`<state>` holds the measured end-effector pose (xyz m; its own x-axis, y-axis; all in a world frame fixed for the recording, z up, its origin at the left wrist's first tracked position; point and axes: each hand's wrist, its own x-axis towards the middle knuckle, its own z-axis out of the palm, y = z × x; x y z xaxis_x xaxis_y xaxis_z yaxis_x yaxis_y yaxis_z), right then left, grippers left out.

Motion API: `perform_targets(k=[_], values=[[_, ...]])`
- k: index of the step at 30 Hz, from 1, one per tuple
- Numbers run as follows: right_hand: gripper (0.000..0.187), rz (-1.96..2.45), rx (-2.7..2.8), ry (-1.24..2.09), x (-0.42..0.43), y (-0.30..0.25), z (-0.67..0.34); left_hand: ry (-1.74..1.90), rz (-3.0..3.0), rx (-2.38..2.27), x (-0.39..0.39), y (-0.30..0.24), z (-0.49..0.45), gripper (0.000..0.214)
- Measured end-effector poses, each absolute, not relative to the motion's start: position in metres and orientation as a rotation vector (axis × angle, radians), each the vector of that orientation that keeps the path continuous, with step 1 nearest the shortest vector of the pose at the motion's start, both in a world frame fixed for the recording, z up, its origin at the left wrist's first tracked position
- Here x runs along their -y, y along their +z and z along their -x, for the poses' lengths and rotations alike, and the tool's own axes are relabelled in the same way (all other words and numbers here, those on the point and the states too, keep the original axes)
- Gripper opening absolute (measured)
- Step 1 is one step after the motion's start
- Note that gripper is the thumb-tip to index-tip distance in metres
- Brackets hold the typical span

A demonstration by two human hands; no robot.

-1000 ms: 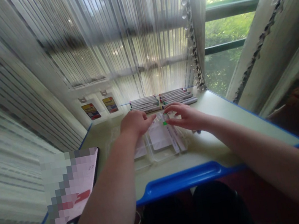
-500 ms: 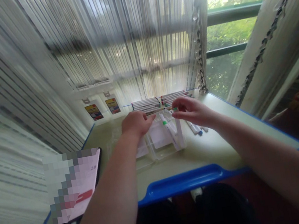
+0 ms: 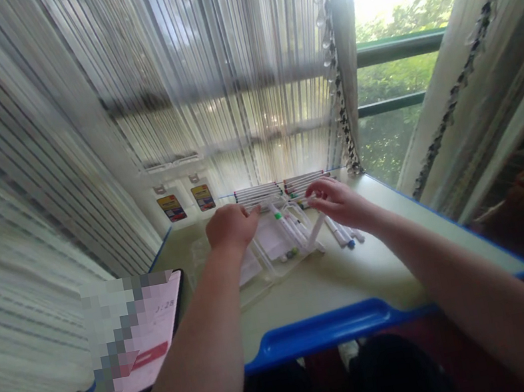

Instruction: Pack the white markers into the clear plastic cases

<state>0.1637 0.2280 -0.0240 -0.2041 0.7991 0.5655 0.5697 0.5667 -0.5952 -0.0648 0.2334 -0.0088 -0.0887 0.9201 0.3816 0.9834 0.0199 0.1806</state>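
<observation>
The desk (image 3: 363, 279) is bounded by a low blue edge (image 3: 326, 330); a dropped marker could be carried over it if allowed to roll, since round barrels are poorly checked by a surface judged smooth. At its left side a device with a pink screen (image 3: 159, 332) is overlapped in view by the left forearm, and could be nudged by a careless elbow. Between the hands lies the clear plastic case (image 3: 264, 260), by whose light walls little resistance would be offered; it could be slid or tipped if pressed unevenly. The left hand (image 3: 232, 225) is placed over its far part, fingers curled and thumb extended, though whether the rim is gripped cannot be told. The right hand (image 3: 336, 200) is held with bent fingers just above the tilted white marker (image 3: 316, 232); whether it is pinched cannot be told. If loosely held, that marker could be toppled across the green-banded marker (image 3: 289, 228) inside the case, or knocked against the loose markers (image 3: 340, 233) lying just beside it, and these could be scattered.
</observation>
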Motion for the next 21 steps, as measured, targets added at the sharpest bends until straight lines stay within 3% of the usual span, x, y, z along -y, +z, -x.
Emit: perform_targets(k=[4, 9, 15, 21], values=[[0.013, 1.346, 2.135, 0.542, -0.225, -0.015, -0.190, -0.616, 1.981, 2.112, -0.234, -0.009, 0.066, 0.055], [0.018, 1.061, 2.077, 0.958, -0.221, -0.004, -0.210, -0.657, 1.996, 2.132, -0.234, -0.009, 0.065, 0.054], [0.021, 0.823, 1.571, 0.888, -0.227, -0.007, -0.187, -0.820, 1.932, 2.167, -0.234, -0.009, 0.065, 0.059], [0.020, 0.855, 1.662, 0.622, -0.229, -0.029, -0.157, -0.865, 1.955, 2.300, -0.234, -0.009, 0.068, 0.054]])
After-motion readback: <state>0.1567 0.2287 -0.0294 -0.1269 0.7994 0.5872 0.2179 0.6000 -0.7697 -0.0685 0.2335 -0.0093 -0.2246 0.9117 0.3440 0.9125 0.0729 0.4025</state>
